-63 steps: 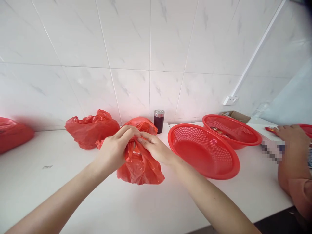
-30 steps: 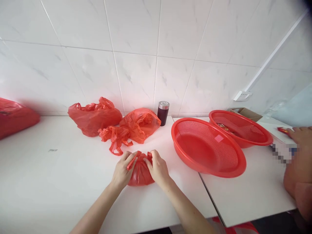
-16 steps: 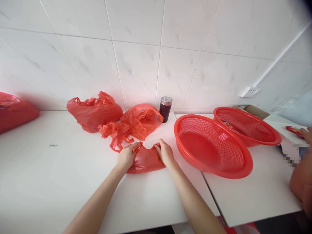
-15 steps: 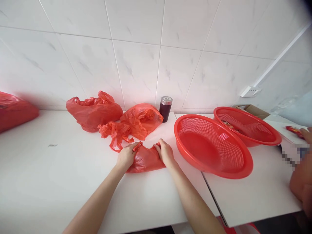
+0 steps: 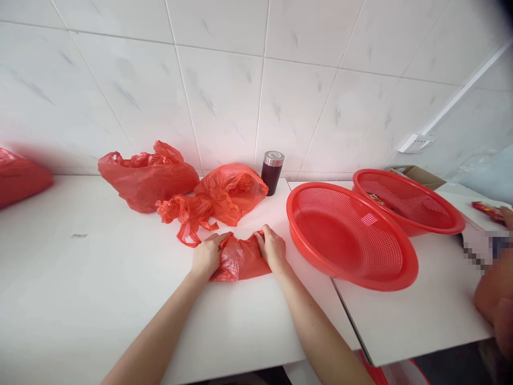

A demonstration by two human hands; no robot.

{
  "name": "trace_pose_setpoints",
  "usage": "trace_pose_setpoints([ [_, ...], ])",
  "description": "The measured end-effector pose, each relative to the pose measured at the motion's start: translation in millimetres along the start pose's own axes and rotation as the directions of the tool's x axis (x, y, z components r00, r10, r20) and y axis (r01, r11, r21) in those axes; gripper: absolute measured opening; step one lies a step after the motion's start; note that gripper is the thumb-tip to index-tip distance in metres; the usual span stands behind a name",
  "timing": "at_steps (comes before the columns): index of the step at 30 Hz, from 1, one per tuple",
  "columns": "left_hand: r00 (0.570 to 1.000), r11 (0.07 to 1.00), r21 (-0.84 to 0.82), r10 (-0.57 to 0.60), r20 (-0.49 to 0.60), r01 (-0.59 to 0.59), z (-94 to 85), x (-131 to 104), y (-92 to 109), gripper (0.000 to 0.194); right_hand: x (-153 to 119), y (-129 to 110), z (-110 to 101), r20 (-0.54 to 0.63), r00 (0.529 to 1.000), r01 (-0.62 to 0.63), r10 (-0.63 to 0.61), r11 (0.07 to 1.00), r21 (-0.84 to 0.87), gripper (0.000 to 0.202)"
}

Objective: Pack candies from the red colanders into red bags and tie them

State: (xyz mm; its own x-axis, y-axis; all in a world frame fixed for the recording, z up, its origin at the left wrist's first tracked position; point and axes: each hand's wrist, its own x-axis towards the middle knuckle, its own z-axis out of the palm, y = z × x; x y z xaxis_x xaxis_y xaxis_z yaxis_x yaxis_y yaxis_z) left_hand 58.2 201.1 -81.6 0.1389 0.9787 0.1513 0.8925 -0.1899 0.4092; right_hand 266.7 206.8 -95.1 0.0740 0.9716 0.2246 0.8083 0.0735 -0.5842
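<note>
A red plastic bag (image 5: 242, 262) lies low on the white table in front of me, its contents hidden. My left hand (image 5: 207, 256) is closed on its left upper edge, and my right hand (image 5: 272, 248) grips the edge on the other side. Between the two hands the bag sags slightly. Just behind it, a crumpled red bag (image 5: 188, 211) with loose handles touches a rounder red bag (image 5: 232, 192). A larger, bulging red bag (image 5: 148, 179) leans near the wall on the left.
A black tumbler (image 5: 272, 174) with a silver lid stands by the wall. Two red colanders (image 5: 294, 227) sit to the right; the far one (image 5: 452, 227) contains small items. Another red bag (image 5: 24, 179) is at far left. A person's arm (image 5: 495, 291) shows at the right edge.
Both hands keep their hold on the bag with little movement; its front surface is creased a bit differently. The view has shifted slightly.
</note>
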Motion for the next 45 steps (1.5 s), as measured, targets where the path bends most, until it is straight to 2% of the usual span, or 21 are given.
trace_pose_setpoints([
  [4, 0.999, 1.000, 0.006, 0.010, -0.035, -0.010, 1.3, -8, 5, 0.047, -12, -9, -10, 0.035, 0.999, -0.019, 0.017, 0.998, 0.065, 0.033],
  [7, 0.999, 1.000, -0.011, 0.024, -0.045, -0.024, 2.7, -11, 9, 0.047, -22, -13, -14, 0.088, 0.996, 0.013, -0.021, 0.996, 0.089, 0.043],
  [13, 0.999, 0.998, -0.050, 0.029, -0.027, -0.030, 3.7, -10, 9, 0.048, -21, -6, -13, 0.170, 0.981, 0.077, -0.091, 0.993, 0.087, 0.021],
  [19, 1.000, 0.997, -0.077, -0.007, -0.003, 0.007, 4.2, -7, 7, 0.044, -19, -4, -8, 0.162, 0.980, 0.108, -0.114, 0.993, 0.047, 0.017],
  [26, 0.990, 0.978, -0.164, -0.137, -0.017, 0.132, 1.9, -2, 8, 0.029, -19, -1, 0, 0.115, 0.988, 0.100, -0.103, 0.995, 0.030, 0.013],
  [30, 0.963, 0.918, -0.317, -0.266, -0.044, 0.239, 2.8, 3, 7, 0.028, -19, -2, 4, 0.071, 0.995, 0.069, -0.074, 0.995, 0.075, 0.010],
  [33, 0.939, 0.807, -0.518, -0.343, -0.022, 0.283, -2.6, 0, 6, 0.047, -22, -3, 0, 0.034, 0.998, 0.049, -0.055, 0.986, 0.159, 0.011],
  [36, 0.928, 0.658, -0.703, -0.372, 0.006, 0.268, -17.8, -14, 6, 0.061, -24, -5, -8, -0.007, 1.000, 0.031, -0.031, 0.957, 0.288, 0.028],
  [38, 0.915, 0.537, -0.806, -0.404, 0.011, 0.247, -29.8, -31, 3, 0.058, -25, -8, -12, -0.040, 0.999, 0.014, 0.001, 0.924, 0.382, 0.037],
  [40, 0.889, 0.347, -0.910, -0.455, 0.049, 0.227, -38.9, -49, -2, 0.051, -26, -12, -14, -0.068, 0.997, -0.003, 0.039, 0.887, 0.462, 0.041],
  [43, 0.818, 0.053, -0.979, -0.558, 0.136, 0.199, -44.5, -74, -14, 0.044, -26, -20, -13, -0.072, 0.994, -0.029, 0.084, 0.825, 0.564, 0.042],
  [45, 0.766, -0.032, -0.979, -0.618, 0.177, 0.201, -46.2, -85, -21, 0.041, -27, -24, -12, -0.043, 0.991, -0.066, 0.124, 0.752, 0.656, 0.041],
])
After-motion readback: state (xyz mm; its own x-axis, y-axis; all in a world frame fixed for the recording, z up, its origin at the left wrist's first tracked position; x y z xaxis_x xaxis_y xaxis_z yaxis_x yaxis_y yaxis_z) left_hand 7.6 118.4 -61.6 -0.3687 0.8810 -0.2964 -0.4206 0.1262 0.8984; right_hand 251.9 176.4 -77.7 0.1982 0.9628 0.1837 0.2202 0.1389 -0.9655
